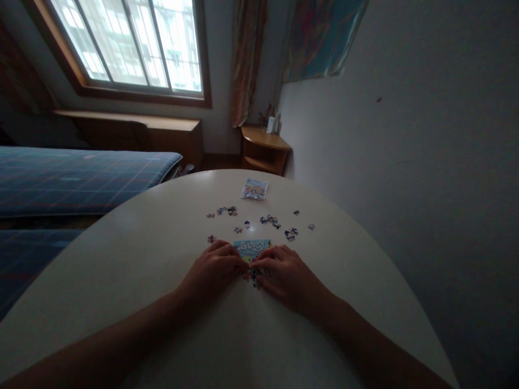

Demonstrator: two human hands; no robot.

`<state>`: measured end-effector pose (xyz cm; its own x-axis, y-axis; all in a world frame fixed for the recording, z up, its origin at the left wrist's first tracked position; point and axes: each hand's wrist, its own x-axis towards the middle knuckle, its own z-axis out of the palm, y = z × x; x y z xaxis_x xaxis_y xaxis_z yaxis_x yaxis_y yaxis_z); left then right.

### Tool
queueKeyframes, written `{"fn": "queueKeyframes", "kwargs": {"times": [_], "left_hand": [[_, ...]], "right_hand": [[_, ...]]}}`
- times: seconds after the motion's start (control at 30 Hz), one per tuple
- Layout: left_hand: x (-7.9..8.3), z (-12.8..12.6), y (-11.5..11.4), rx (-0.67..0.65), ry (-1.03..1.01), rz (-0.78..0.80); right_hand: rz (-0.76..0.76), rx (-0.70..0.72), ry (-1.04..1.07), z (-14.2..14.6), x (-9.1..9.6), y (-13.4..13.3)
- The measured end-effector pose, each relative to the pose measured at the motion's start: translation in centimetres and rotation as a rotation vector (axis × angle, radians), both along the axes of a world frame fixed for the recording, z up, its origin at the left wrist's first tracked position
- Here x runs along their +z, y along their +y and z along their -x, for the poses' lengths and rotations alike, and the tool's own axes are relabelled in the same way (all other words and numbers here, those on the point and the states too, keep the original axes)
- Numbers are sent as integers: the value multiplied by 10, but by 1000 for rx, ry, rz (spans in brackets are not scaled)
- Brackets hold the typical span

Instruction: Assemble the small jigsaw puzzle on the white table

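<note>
A partly assembled jigsaw puzzle (252, 247), light blue with white lettering at its top, lies flat on the table before me. From the left, my left hand (221, 262) curls over its edge, fingers closed on the puzzle. My right hand (286, 273) presses on it from the right, its fingers bent. The index fingertips nearly meet at the puzzle's middle. Just below them, several small jigsaw pieces (254, 278) show between the hands. Both hands partly hide the puzzle's sides, and single pieces under the fingertips are too small to make out.
Several loose jigsaw pieces (270, 220) are scattered beyond the puzzle on the round white table (162, 237). A colourful picture packet (254, 189) lies near the far edge. A wall (405, 162) borders the right side; a blue plaid mattress (81, 178) is at left.
</note>
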<state>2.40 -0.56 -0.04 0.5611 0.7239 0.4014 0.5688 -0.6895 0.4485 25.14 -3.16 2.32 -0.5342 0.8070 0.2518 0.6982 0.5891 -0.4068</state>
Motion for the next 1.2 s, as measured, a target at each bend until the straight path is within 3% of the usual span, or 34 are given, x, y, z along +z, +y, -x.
{"fn": "queueKeyframes", "kwargs": {"times": [0.23, 0.8, 1.0, 1.2], "left_hand": [[0, 8, 4, 101, -73, 8], [-3, 1, 11, 138, -3, 24], [19, 35, 18, 234, 75, -85], [39, 61, 6, 385, 403, 172]], "right_hand": [[-17, -16, -94, 3, 7, -6], [-23, 24, -204, 2, 5, -7], [-43, 24, -191, -2, -2, -2], [-2, 59, -172, -7, -2, 2]]}}
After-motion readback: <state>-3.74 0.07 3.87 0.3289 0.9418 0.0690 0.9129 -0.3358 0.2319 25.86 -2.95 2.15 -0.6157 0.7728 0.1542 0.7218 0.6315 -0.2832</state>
